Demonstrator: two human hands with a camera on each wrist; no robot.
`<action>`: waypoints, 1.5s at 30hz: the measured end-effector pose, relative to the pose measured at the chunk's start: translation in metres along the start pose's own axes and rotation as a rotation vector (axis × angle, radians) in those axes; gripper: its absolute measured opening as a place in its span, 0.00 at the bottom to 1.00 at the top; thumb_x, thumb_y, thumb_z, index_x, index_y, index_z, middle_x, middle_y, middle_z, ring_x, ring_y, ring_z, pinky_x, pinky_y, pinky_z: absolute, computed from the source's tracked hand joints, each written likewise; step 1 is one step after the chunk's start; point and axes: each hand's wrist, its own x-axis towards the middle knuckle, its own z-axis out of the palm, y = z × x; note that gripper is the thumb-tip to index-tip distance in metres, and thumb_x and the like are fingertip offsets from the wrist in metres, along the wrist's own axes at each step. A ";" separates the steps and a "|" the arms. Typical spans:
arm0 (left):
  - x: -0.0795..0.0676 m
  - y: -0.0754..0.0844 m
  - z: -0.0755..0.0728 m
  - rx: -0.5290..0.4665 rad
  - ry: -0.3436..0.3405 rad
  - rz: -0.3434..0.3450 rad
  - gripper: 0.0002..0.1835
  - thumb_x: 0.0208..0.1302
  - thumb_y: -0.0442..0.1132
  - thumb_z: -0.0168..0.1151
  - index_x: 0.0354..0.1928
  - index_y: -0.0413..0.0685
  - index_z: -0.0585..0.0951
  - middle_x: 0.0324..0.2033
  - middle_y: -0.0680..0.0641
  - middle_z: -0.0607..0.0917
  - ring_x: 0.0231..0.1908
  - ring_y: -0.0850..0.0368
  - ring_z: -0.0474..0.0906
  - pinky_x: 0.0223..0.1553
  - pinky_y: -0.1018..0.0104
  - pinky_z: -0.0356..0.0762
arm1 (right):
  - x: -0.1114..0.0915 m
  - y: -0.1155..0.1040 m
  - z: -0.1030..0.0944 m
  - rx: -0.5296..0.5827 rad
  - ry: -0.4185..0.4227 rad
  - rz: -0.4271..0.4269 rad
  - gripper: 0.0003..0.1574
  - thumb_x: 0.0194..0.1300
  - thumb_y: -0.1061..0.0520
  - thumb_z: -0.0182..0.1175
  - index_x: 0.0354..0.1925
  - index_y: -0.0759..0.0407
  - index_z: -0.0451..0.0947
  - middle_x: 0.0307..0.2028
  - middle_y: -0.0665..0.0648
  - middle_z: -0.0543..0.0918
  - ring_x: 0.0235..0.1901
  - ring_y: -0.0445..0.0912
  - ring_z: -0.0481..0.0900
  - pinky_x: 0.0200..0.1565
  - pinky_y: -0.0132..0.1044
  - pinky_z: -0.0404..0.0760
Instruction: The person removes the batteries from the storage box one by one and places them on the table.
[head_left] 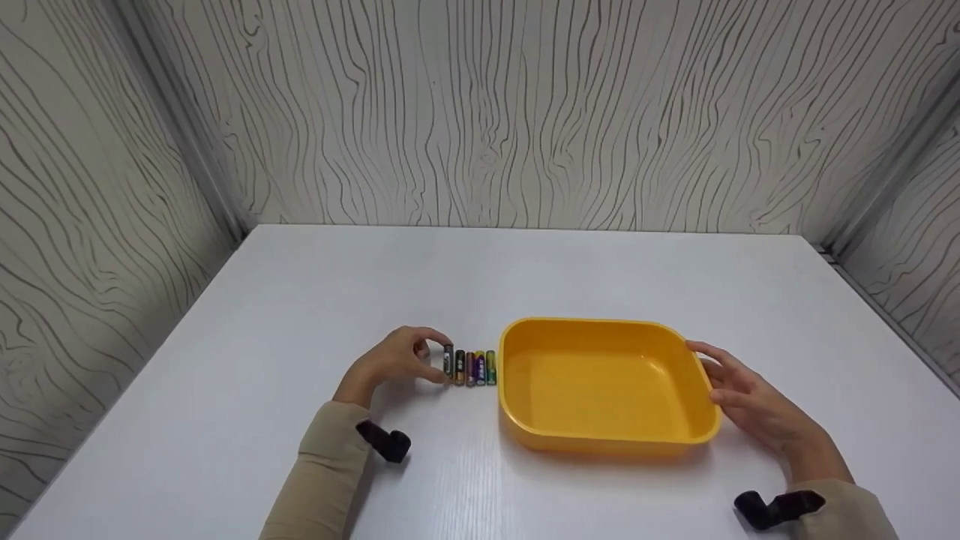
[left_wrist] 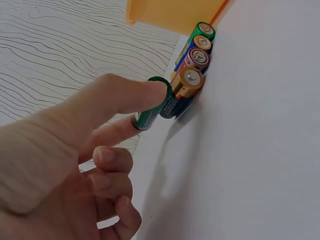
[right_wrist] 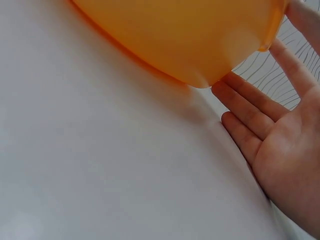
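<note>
Between thumb and index fingertip, my left hand pinches a small dark-and-green battery by its two ends. The other left fingers are curled, with nothing in them. Right beside the held one, several batteries stand side by side in a row: a black-and-gold battery is nearest, and a green battery is at the far end by the basin. The yellow plastic basin sits just right of the row. At its right end my right hand rests with extended fingers against the rim and outer wall.
A white table carries everything. Patterned white panels rise behind it and at both sides. Each wrist has a black strap mount over a beige sleeve.
</note>
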 end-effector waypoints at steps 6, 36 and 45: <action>-0.001 0.001 0.003 0.067 0.004 -0.021 0.28 0.45 0.34 0.74 0.53 0.48 0.81 0.26 0.52 0.71 0.29 0.59 0.64 0.31 0.69 0.62 | -0.001 -0.002 0.001 0.004 0.007 0.023 0.38 0.71 0.68 0.43 0.73 0.44 0.51 0.67 0.42 0.69 0.60 0.36 0.73 0.63 0.25 0.70; 0.000 0.008 0.008 0.104 0.000 -0.096 0.29 0.45 0.37 0.75 0.55 0.55 0.81 0.28 0.52 0.72 0.31 0.59 0.65 0.33 0.68 0.62 | -0.002 -0.002 0.002 -0.007 0.022 -0.011 0.38 0.69 0.71 0.42 0.71 0.46 0.53 0.65 0.44 0.71 0.58 0.37 0.74 0.61 0.26 0.73; 0.001 0.007 0.007 0.095 -0.018 -0.049 0.30 0.45 0.36 0.75 0.56 0.52 0.80 0.27 0.53 0.72 0.29 0.59 0.65 0.32 0.69 0.62 | -0.007 -0.005 -0.003 -0.009 0.034 -0.006 0.39 0.70 0.71 0.42 0.72 0.46 0.52 0.64 0.44 0.71 0.57 0.36 0.74 0.61 0.27 0.74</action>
